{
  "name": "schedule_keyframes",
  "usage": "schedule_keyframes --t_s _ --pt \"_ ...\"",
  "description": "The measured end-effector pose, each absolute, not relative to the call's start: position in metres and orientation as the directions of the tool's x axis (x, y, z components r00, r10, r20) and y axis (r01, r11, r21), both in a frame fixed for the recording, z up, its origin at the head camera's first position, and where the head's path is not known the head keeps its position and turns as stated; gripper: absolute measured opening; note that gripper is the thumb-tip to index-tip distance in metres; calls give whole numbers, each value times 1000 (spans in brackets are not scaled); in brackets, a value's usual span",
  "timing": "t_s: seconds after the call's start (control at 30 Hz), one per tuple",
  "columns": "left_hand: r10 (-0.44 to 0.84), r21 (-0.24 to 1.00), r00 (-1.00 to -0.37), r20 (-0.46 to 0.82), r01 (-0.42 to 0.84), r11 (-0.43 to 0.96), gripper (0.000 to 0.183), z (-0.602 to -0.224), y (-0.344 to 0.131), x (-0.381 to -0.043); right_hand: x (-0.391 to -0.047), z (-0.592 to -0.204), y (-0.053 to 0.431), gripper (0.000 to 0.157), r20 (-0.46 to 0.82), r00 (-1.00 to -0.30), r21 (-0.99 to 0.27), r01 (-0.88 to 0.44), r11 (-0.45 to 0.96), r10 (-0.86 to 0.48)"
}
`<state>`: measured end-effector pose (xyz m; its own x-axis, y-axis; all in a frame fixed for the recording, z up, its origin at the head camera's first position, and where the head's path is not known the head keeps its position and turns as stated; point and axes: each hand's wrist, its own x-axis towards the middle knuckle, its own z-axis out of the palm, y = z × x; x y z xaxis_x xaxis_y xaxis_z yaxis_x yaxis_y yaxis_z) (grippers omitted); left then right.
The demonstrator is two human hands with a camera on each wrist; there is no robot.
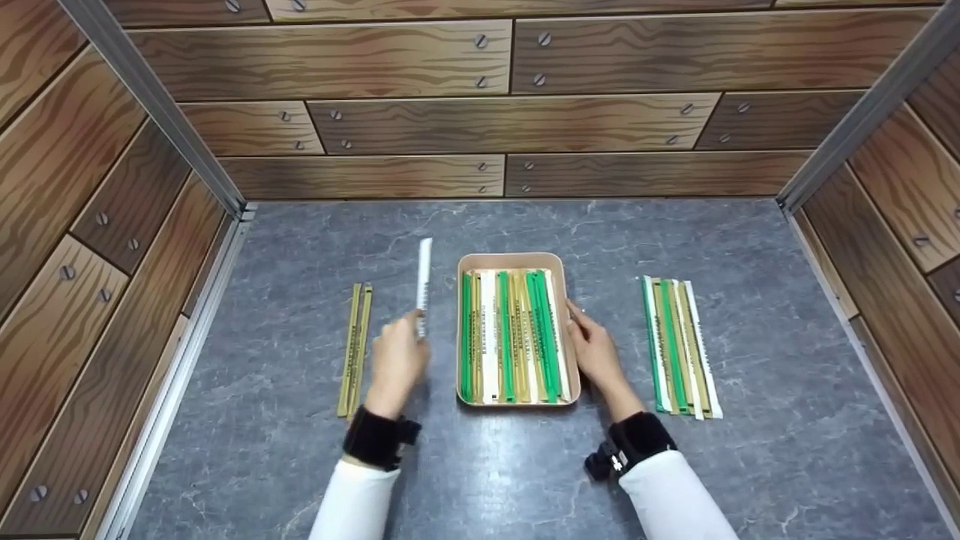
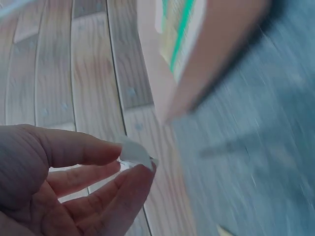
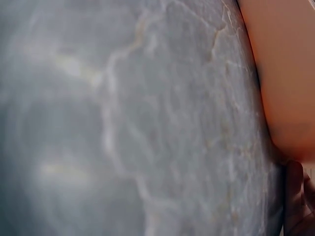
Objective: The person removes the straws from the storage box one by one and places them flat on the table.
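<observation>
Between thumb and fingertips, my left hand point(image 1: 400, 352) pinches a long thin white packet point(image 1: 424, 270) with dark print, held upright left of the tray. The left wrist view shows that hand point(image 2: 83, 187) and the near end of the white packet point(image 2: 134, 152) in its pinch. A tan rectangular tray point(image 1: 459, 337) holds a row of similar long thin packets in green, gold and white. My right hand point(image 1: 596, 349) rests against the tray's right outer wall; in the right wrist view only some fingers point(image 3: 295, 196) show beside the tray's wall point(image 3: 285, 73).
Left of my left hand lie two gold packets point(image 1: 354, 349). A group of green, gold and white packets point(image 1: 681, 345) lies to the right. Wood-patterned walls point(image 1: 405, 56) enclose the grey marbled surface point(image 1: 517, 472) at the back and sides.
</observation>
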<state>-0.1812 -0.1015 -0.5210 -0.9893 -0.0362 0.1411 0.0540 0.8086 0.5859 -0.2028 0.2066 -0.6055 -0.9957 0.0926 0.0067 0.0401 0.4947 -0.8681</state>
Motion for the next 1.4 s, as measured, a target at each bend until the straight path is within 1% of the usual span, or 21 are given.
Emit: schedule_keyframes --t_s 0.13,0.23,0.33,0.67,0.87,1.1,1.4 --pt "-101 547 -981 167 7 837 34 -525 -130 -177 -203 -606 207 43 8 -996 -865 38 500 90" --pt "-154 538 -979 133 -59 841 34 -529 -149 -175 -203 -607 207 43 9 -996 -870 35 492 86" --pt "-200 530 -977 79 -129 838 35 -534 -166 -174 -203 -606 207 43 7 -996 -876 35 481 84" --pt "-286 488 -952 -110 -302 819 37 -546 -212 -177 -202 -607 208 43 6 -996 -871 40 490 92" --pt "-284 473 -944 -165 -329 817 46 -550 -223 -178 -203 -607 207 43 2 -996 -872 41 487 89" --pt "-274 452 -939 -208 -341 824 37 -555 -223 -176 -202 -606 206 43 5 -996 -873 40 486 90" --pt "-270 458 -935 -229 -348 818 36 -558 -219 -175 -202 -604 206 43 -6 -996 -873 48 486 89"
